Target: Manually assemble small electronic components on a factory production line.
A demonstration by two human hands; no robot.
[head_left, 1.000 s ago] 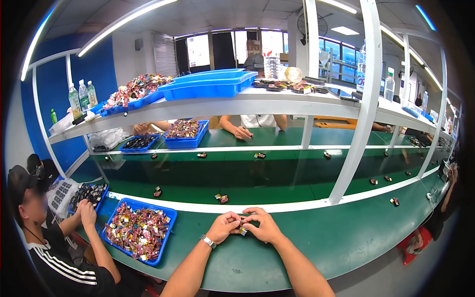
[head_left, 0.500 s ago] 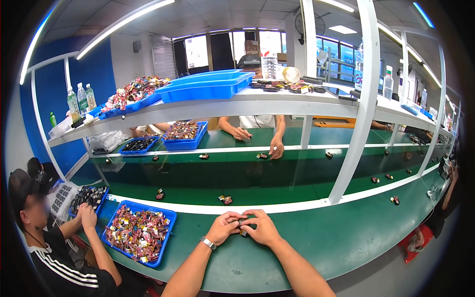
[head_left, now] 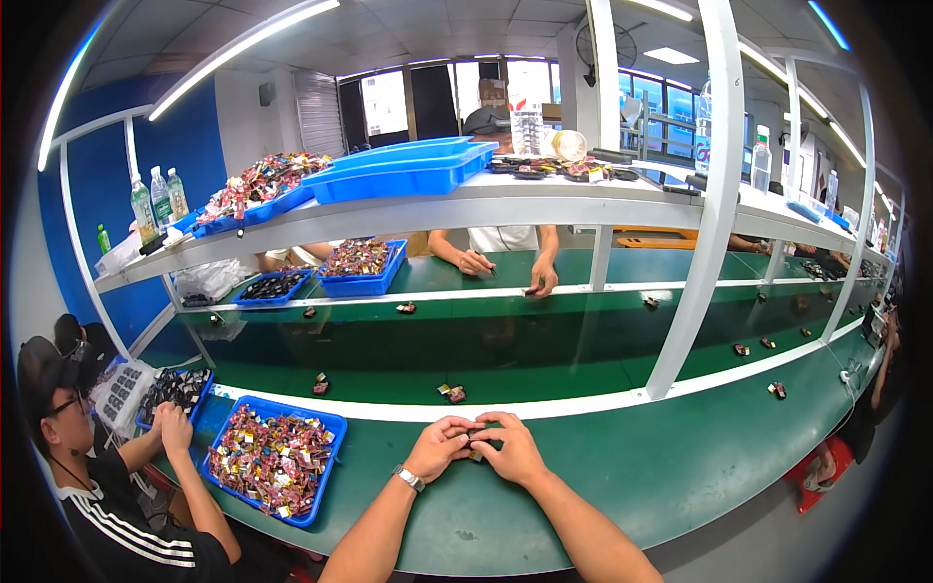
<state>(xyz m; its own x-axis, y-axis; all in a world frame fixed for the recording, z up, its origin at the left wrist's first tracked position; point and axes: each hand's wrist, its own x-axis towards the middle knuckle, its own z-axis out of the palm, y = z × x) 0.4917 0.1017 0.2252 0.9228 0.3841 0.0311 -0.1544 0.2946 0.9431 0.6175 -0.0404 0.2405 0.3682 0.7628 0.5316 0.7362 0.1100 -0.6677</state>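
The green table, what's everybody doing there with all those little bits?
The person's left hand and right hand are close together over the green table, sharing a fingertip grip on a small piece, mostly hidden. To their left, a blue tray holds a heap of little reddish bits. Further left, a co-worker's hands are together. More bits lie past the white rail.
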